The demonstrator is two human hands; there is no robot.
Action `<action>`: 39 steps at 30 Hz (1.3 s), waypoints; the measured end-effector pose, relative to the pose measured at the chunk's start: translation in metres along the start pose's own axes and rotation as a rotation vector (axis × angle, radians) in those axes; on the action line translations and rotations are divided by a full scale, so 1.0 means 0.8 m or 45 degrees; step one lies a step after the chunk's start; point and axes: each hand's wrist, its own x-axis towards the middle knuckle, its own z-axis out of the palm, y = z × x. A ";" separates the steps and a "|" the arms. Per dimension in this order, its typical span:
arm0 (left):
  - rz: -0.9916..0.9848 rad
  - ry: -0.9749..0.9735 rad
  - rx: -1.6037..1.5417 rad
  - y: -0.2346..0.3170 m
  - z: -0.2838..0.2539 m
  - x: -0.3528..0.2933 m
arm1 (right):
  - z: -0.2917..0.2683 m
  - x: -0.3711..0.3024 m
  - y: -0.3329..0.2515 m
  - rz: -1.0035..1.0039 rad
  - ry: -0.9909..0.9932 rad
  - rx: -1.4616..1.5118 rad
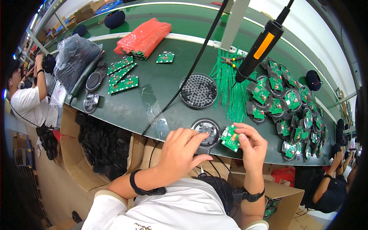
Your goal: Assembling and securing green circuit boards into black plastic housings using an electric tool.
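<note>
At the near edge of the bench, my left hand grips a round black plastic housing. Its fingers reach over the housing's open face, with the thumb along the lower side. Just right of it, my right hand pinches a small green circuit board between thumb and fingers. The board is tilted and sits close beside the housing's rim. Beyond the housing stands a round black dish of small dark parts, likely screws. Above my right hand hangs a black electric screwdriver with an orange stripe, its tip pointing down.
Many housings fitted with green boards are heaped at right. Green cable ties and yellow-handled cutters lie behind the dish. Loose board panels and a red bubble-wrap bag are at left. A cardboard box stands below.
</note>
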 end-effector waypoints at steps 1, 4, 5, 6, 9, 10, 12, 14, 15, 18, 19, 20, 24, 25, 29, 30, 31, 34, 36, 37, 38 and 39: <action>0.055 0.087 -0.019 0.001 0.002 0.003 | 0.006 -0.005 -0.007 0.012 -0.054 0.011; 0.311 0.096 -0.086 0.003 0.009 0.006 | 0.031 -0.022 -0.024 -0.042 -0.192 0.061; 0.142 0.046 -0.212 0.004 0.007 0.003 | 0.034 -0.027 -0.031 0.047 -0.164 0.138; -0.026 -0.004 -0.338 0.005 0.004 0.000 | 0.035 -0.033 -0.038 0.136 -0.134 0.213; -0.486 -0.155 -1.003 0.003 0.000 -0.003 | 0.037 -0.037 -0.045 0.035 -0.069 -0.006; -0.625 -0.201 -1.272 0.002 -0.001 -0.002 | 0.036 -0.036 -0.044 -0.056 -0.097 -0.167; -0.669 -0.277 -1.371 -0.002 -0.004 -0.003 | 0.038 -0.034 -0.039 -0.117 -0.103 -0.284; -0.699 -0.312 -1.456 -0.004 -0.005 -0.004 | 0.041 -0.034 -0.033 -0.052 -0.069 -0.173; -0.713 -0.310 -1.490 -0.004 -0.005 -0.004 | 0.042 -0.034 -0.031 -0.056 -0.066 -0.198; -0.722 -0.307 -1.524 -0.005 -0.005 -0.008 | 0.046 -0.036 -0.028 -0.027 -0.071 -0.174; -0.730 -0.305 -1.514 -0.006 -0.005 -0.010 | 0.046 -0.038 -0.028 0.001 -0.065 -0.151; -0.741 -0.273 -1.540 -0.005 -0.004 -0.012 | 0.047 -0.040 -0.029 0.036 -0.060 -0.113; -0.806 -0.276 -1.409 0.002 -0.008 -0.031 | 0.049 -0.049 -0.031 -0.019 -0.104 -0.224; -0.825 -0.313 -1.303 0.003 -0.011 -0.037 | 0.049 -0.054 -0.032 -0.116 -0.138 -0.309; -0.899 -0.334 -1.290 0.005 -0.016 -0.055 | 0.045 -0.067 -0.033 -0.514 -0.309 -0.703; -0.871 -0.356 -1.268 0.005 -0.017 -0.057 | 0.047 -0.071 -0.032 -0.485 -0.322 -0.700; -0.843 -0.377 -1.247 0.005 -0.018 -0.059 | 0.047 -0.072 -0.030 -0.458 -0.300 -0.678; -0.794 -0.548 -1.299 0.003 -0.021 -0.058 | 0.051 -0.074 -0.026 -0.413 -0.254 -0.648; -0.711 -0.526 -1.258 0.002 -0.022 -0.054 | 0.053 -0.069 -0.025 -0.421 -0.251 -0.669; -0.640 -0.514 -1.222 0.000 -0.023 -0.051 | 0.053 -0.063 -0.025 -0.406 -0.198 -0.673; -0.495 -0.394 -0.967 -0.004 -0.024 -0.048 | 0.052 -0.055 -0.025 -0.386 -0.147 -0.679; -0.324 -0.274 -0.699 -0.010 -0.026 -0.044 | 0.051 -0.046 -0.025 -0.385 -0.091 -0.686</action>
